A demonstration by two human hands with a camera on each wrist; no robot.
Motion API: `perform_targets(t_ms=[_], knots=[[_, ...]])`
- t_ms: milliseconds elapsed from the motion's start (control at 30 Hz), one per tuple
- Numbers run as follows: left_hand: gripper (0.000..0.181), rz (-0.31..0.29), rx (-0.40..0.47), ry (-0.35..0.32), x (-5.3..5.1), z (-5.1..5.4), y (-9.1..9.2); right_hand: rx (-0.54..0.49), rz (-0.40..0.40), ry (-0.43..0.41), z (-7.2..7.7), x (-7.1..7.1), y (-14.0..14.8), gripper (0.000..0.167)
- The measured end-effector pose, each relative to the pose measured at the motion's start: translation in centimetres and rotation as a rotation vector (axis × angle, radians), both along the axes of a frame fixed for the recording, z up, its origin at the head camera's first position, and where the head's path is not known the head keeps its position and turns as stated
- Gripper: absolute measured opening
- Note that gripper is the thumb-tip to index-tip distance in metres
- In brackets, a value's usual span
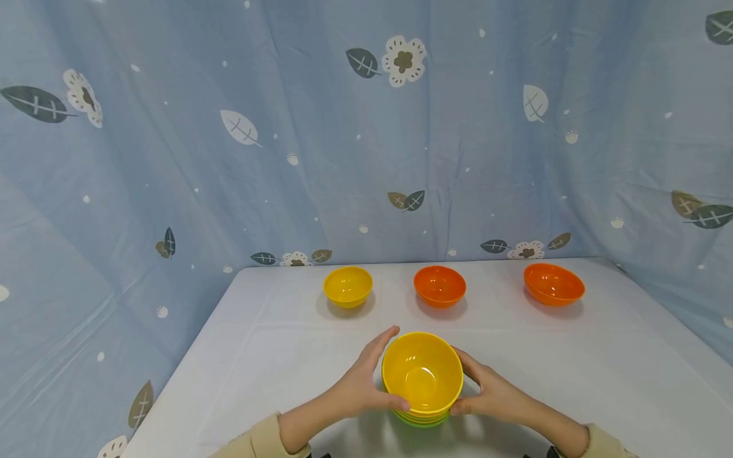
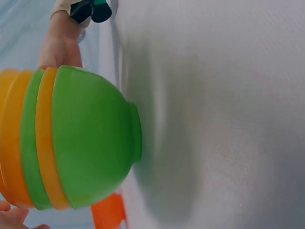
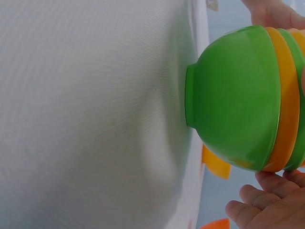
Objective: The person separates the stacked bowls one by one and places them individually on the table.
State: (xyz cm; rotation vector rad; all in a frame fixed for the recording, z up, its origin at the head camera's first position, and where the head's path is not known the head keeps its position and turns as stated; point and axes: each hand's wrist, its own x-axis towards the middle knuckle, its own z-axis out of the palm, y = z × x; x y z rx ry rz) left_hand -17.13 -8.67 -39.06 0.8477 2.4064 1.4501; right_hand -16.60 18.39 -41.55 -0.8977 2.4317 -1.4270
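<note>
A stack of nested bowls, yellow-orange and green by turns, stands upright between both hands at the near middle of the table. Its top yellow bowl [image 1: 422, 374] faces up with nothing in it, and the lowest bowl, a green one [image 2: 93, 138], has its foot at or just above the cloth; I cannot tell which. The left hand [image 1: 366, 385] holds the stack's left side, thumb over the front rim and fingers toward the back. On the other side, the right hand [image 1: 487, 391] grips it with thumb in front and fingers partly hidden behind.
Along the table's far side sit a yellow bowl [image 1: 348, 287], an orange bowl [image 1: 439, 287] and another orange bowl [image 1: 553, 285] at the right. White cloth covers the table [image 1: 275, 356]. A blue patterned curtain [image 1: 321, 159] hangs behind and at the sides.
</note>
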Motion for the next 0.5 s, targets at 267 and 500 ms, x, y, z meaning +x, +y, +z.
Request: perform_targets(t_ms=[267,500], knots=[[0.114,-0.015,-0.004,-0.033,0.53,-0.22,0.32,0.007,-0.002,0.023,-0.13,-0.05,0.02,0.084],[0.116,-0.024,0.013,-0.036,0.58,-0.56,0.67,0.009,-0.003,0.040,-0.35,-0.07,0.03,0.083]])
